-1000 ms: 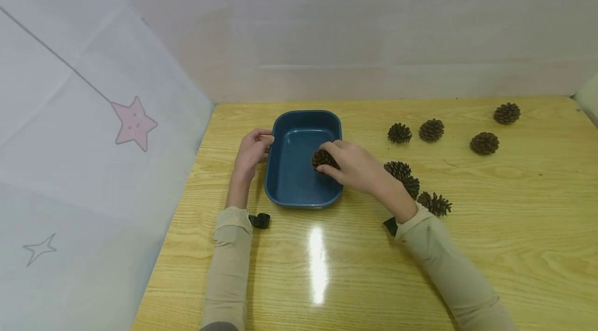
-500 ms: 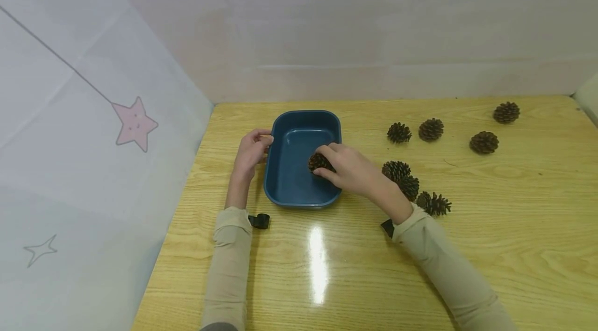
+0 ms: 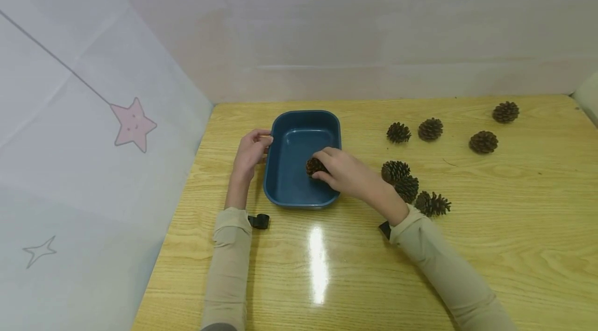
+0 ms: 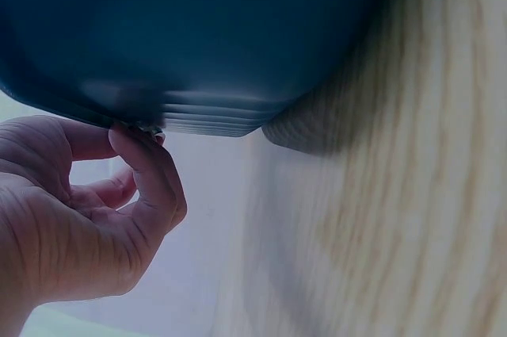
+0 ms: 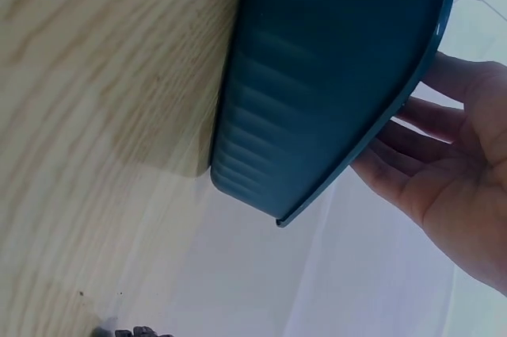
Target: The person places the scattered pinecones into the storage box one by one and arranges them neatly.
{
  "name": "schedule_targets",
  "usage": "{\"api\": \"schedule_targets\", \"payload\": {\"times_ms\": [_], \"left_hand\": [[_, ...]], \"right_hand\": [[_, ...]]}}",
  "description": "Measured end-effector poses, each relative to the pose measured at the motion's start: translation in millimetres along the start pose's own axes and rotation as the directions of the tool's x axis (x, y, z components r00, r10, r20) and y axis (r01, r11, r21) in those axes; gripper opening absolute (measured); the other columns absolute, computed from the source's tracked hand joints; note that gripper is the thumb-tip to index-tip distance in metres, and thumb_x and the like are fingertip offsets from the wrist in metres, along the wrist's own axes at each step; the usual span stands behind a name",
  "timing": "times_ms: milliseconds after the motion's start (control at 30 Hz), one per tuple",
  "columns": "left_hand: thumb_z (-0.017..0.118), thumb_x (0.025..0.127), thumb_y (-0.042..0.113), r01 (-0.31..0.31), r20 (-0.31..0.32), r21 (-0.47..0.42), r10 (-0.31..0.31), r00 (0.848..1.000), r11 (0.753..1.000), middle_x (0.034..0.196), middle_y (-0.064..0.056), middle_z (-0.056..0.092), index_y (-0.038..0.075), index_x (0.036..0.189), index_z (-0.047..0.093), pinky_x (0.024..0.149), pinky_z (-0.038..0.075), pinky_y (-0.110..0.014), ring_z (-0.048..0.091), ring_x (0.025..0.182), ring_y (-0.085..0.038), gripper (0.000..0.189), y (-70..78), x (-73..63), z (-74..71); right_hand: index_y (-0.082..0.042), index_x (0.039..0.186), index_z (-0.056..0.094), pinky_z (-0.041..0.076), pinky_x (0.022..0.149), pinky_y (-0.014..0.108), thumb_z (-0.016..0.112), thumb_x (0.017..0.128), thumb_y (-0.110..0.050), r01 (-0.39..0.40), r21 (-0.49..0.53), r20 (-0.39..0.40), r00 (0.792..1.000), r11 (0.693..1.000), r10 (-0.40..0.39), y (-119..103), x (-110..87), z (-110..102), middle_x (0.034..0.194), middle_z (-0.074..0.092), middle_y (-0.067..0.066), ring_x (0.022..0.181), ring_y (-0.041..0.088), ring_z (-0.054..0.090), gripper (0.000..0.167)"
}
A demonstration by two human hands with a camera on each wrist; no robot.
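head view, starting from the left: a pink star [image 3: 135,124] marks the pale backdrop [image 3: 84,185], well left of the blue tray [image 3: 294,188]. next comes the left hand [image 3: 250,153], at the tray's left side, its bent fingers against the rim; the left wrist camera shows that touch too, but i can't tell whether they pinch the edge or merely steady it. the tray stands on the wooden table [image 3: 514,227]. inside it, right of its middle, is a pine cone [image 3: 315,167], grasped between thumb and fingers by the right hand [image 3: 352,176], which reaches over the tray's right rim. over the past second this hand and its cone have shifted slightly left within the tray, and either lower or nearer the person, while the left hand has stayed put. to my eye that means the cone is well inside the walls but its placing is unfinished, since it hasn't been let go; whether it touches the tray floor i can't tell. right of the tray, near the right forearm, a cluster of cones [image 3: 406,188] lies close together; a pair [image 3: 398,133] sits beyond it, level with the tray's far half, and two outlying cones [image 3: 483,142] rest farthest right of the tray, all of these untouched by either hand.
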State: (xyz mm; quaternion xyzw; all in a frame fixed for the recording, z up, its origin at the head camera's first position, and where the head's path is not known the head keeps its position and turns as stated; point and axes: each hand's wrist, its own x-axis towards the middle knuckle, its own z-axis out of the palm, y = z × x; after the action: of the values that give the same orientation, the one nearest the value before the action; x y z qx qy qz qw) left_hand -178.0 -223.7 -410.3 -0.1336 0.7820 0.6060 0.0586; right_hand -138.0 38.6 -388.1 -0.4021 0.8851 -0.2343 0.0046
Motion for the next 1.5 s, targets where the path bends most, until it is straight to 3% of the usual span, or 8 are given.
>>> {"api": "schedule_targets", "payload": {"times_ms": [633, 1133, 1500], "left_hand": [[0.059, 0.104, 0.018, 0.004, 0.002, -0.002, -0.004, 1.000, 1.000, 0.104, -0.008, 0.058, 0.003, 0.138, 0.061, 0.066, 0.054, -0.026, 0.063, 0.081, -0.019, 0.037, -0.8, 1.2, -0.7], [0.059, 0.104, 0.017, -0.004, 0.001, -0.009, 0.004, 1.000, 1.000, 0.103, -0.008, 0.058, 0.002, 0.138, 0.061, 0.066, 0.055, -0.025, 0.064, 0.082, -0.018, 0.037, -0.9, 2.5, -0.3], [0.059, 0.104, 0.018, -0.004, 0.009, -0.016, 0.004, 1.000, 1.000, 0.104, -0.009, 0.058, 0.002, 0.138, 0.061, 0.067, 0.055, -0.026, 0.064, 0.082, -0.018, 0.037, -2.3, 3.0, -0.7]], "right_hand": [[0.006, 0.128, 0.063, 0.058, 0.080, 0.037, 0.070, 0.101, -0.024, 0.032, -0.010, 0.094, 0.995, 0.999, -0.031, -1.2, 0.5, 1.9, 0.111, 0.070, 0.018, 0.094, 0.027, 0.070, 0.041], [0.006, 0.130, 0.063, 0.058, 0.081, 0.039, 0.069, 0.102, -0.022, 0.023, 0.001, 0.163, 0.986, 1.000, -0.023, -2.2, 1.1, 2.9, 0.113, 0.069, 0.018, 0.097, 0.028, 0.070, 0.040], [0.004, 0.127, 0.064, 0.056, 0.076, 0.037, 0.068, 0.102, -0.020, 0.044, 0.003, 0.206, 0.978, 0.999, -0.044, -3.3, 1.5, 3.8, 0.104, 0.070, 0.015, 0.091, 0.025, 0.069, 0.035]]}}
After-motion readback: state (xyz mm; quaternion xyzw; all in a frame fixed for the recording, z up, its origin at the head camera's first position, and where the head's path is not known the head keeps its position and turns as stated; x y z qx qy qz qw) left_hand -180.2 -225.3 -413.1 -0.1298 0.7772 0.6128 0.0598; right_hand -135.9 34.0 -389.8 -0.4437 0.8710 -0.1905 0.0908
